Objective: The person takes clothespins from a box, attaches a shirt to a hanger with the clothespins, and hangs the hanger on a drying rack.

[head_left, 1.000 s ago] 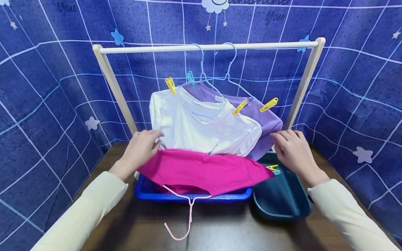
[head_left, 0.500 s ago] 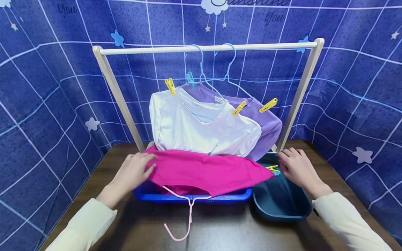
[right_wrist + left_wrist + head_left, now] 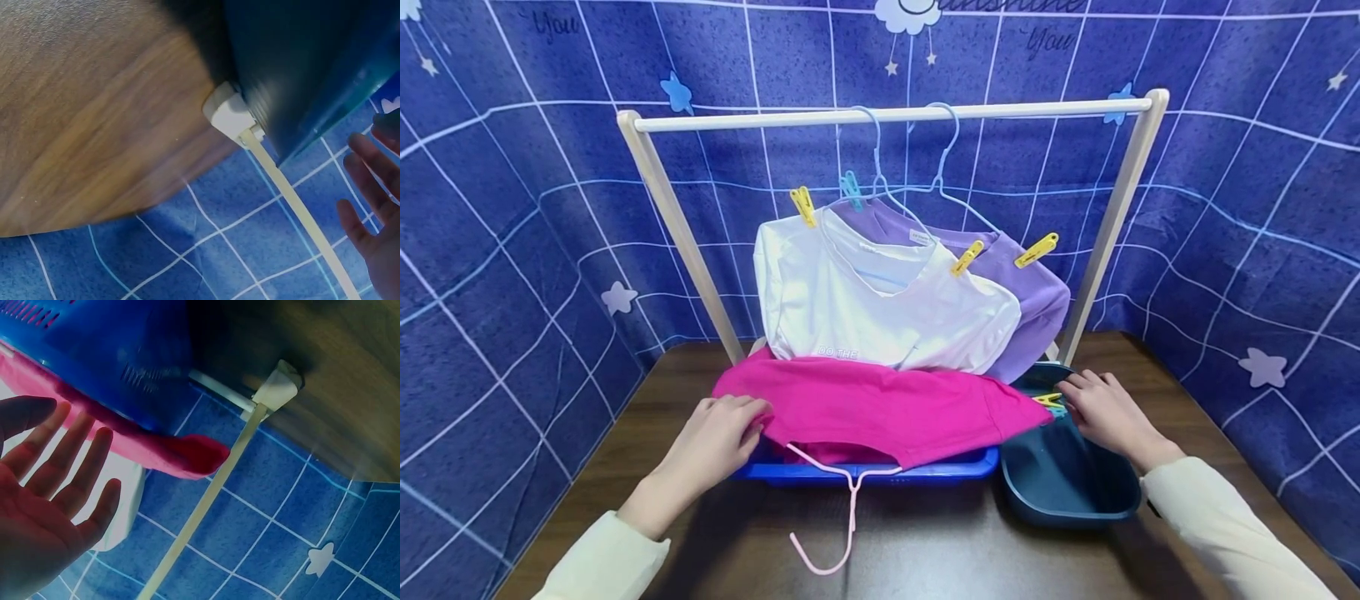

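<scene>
Magenta fabric shirt [image 3: 880, 404]: nearest us, a pink hooked hanger [image 3: 852, 508] pokes from its neckline; it lies across a blue plastic basket [image 3: 955, 467], before a hung white printed T-shirt [image 3: 880, 325]. Its cloth looks spread, lightly creased. Our left hand [image 3: 722, 433] lies loosely open beside it, grasping nothing; our right hand [image 3: 1105, 412], equally relaxed and unfilled, hovers by a dark teal plastic bin [image 3: 1075, 483].
</scene>
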The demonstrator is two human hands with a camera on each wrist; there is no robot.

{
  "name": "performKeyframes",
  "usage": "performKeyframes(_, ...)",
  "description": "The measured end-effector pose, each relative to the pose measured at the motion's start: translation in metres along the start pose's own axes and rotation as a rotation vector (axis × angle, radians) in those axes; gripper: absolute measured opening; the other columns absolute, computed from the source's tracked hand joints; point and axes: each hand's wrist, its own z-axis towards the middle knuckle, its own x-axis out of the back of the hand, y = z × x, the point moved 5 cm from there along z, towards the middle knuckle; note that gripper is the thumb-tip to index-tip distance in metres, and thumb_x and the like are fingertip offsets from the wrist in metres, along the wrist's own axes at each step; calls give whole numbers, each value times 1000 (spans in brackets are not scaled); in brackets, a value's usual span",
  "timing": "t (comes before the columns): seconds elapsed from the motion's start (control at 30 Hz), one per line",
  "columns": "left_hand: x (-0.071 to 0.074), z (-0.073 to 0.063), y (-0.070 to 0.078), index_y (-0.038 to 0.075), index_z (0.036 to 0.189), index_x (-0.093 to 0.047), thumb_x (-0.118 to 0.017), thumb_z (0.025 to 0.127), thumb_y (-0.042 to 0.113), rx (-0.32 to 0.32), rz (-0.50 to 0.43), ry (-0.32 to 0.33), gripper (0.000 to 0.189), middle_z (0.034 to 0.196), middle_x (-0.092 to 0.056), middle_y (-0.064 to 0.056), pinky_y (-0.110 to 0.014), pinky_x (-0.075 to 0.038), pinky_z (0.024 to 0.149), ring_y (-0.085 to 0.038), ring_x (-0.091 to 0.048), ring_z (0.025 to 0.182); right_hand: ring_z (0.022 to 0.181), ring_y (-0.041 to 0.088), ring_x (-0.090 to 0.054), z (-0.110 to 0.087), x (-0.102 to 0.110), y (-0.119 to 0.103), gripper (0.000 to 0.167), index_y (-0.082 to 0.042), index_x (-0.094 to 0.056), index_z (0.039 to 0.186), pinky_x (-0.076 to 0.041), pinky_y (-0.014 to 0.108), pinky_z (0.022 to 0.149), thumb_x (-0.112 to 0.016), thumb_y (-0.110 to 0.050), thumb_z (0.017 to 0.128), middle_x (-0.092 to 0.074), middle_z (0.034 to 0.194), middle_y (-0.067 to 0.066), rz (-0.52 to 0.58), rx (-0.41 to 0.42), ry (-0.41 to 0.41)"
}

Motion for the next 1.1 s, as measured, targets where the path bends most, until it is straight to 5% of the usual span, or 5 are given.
performKeyframes(0.27,-8,-9,1,13,91,-67,-76,66,15,37,28,-32,27,89,-67,-4,-44,-41,73,-24,-61,86,82,26,-56,-2,-18,2,22,-8,-61,87,-42,46,71,-69,-3,68,-60,78,4,17,0,-124)
performKeyframes(0.63,-13,-11,0,13,89,-67,-79,67,24,81,41,-3,27,88,-68,-4,-47,-39,80,-26,-60,88,81,26,-57,-3,-30,3,25,-6,-63,89,-43,47,69,-74,-5,67,-62,82,7,15,28,-155)
performKeyframes(1.1,-11,-14,-2,15,85,-67,-76,71,23,48,1,96,19,84,-68,-2,-46,-36,82,-24,-63,85,78,23,-55,-3,-42,1,24,-8,-63,90,-43,39,65,-74,-9,69,-62,82,6,1,53,-190)
